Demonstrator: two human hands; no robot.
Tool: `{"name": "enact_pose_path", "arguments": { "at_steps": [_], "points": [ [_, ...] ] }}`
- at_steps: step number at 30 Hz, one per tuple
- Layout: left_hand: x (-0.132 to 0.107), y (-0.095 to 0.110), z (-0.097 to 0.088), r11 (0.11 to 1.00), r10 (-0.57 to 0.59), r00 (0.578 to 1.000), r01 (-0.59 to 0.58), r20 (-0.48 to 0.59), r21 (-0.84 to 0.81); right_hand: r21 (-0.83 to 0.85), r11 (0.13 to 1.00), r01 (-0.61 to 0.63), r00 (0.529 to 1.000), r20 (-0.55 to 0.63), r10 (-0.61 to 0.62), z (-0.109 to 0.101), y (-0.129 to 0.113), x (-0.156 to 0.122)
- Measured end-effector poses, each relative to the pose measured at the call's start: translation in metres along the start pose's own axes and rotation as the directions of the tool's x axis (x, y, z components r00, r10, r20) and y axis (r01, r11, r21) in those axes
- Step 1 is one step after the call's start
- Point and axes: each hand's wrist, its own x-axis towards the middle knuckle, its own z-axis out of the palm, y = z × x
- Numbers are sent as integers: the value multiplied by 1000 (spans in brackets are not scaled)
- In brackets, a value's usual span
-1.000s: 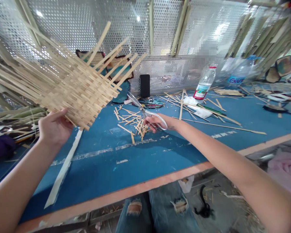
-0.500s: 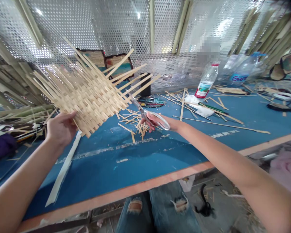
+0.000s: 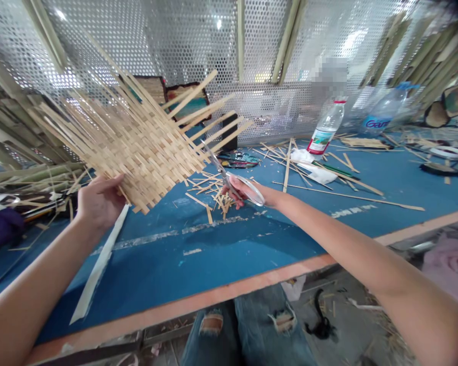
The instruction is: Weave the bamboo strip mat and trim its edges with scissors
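Observation:
My left hand grips the lower edge of a woven bamboo mat, holding it tilted up above the table with loose strip ends fanning out. In my right hand are scissors with clear plastic handles. Their slim metal blades point up and left, and the tips reach the mat's right edge among the strip ends. I cannot tell whether the blades are around a strip.
Bamboo offcuts lie scattered on the blue workbench under my right hand. A plastic bottle stands at the back, before a perforated metal panel. A long white strip lies near the front edge.
The mat has shifted right and turned a little in my left hand. Its right edge now meets the scissor tips, and both hands sit slightly further right.

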Motion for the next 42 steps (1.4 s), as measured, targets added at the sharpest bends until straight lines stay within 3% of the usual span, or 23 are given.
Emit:
{"name": "enact_pose_path", "arguments": {
  "at_steps": [3,8,12,14,16,20,24,26,31,37,42],
  "points": [
    [4,3,-2,998,57,998,-57,-2,-40,-5,1000,-1,1000,-27,1,1,-6,-1],
    [0,2,2,995,54,998,-55,-11,-89,-45,998,-32,967,-255,19,7,-13,-2],
    [-3,1,6,987,63,997,-69,-45,-143,-107,989,-99,954,-293,64,4,-16,-2],
    [0,2,4,985,58,996,-69,-74,-155,-92,976,-198,928,-337,157,-4,-16,-1],
    [3,2,2,987,51,994,-66,-97,-148,-45,976,-215,883,-436,175,-13,-13,1],
    [-3,-10,6,991,98,995,-100,-31,-87,22,1000,4,782,-623,10,-24,-4,7],
    [-21,-34,14,997,79,988,-81,129,11,-1,987,162,701,-704,-115,-25,0,11],
    [-29,-43,16,996,53,982,-64,179,56,-17,980,197,686,-712,-150,-24,0,13],
    [-37,-54,14,986,29,961,-72,274,150,-77,985,155,734,-658,-167,-17,3,16],
    [-41,-59,12,958,-16,937,-86,350,274,-234,969,-78,812,-579,-75,-8,6,12],
    [-41,-61,10,941,-5,926,-123,378,315,-236,969,-74,829,-555,-71,-2,3,8]
  ]
}}
